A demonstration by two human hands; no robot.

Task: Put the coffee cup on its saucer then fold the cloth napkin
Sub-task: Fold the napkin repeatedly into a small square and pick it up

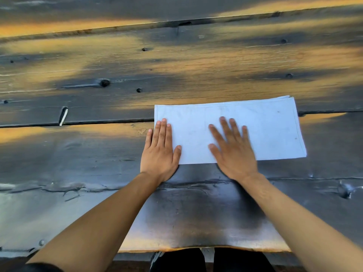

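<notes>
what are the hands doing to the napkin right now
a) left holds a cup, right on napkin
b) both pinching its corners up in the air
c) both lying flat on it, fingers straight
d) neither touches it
c: the left hand and right hand both lie flat with straight fingers on the white cloth napkin.

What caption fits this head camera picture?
Both hands, left and right, press the folded white napkin flat on a dark wooden table.

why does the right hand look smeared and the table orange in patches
Head view: the right hand is motion-blurred on the napkin, while the left hand stays fairly sharp; warm low light falls in orange patches across the dark wooden table, shadow between them; the wide-angle lens bows the plank seams.
</notes>
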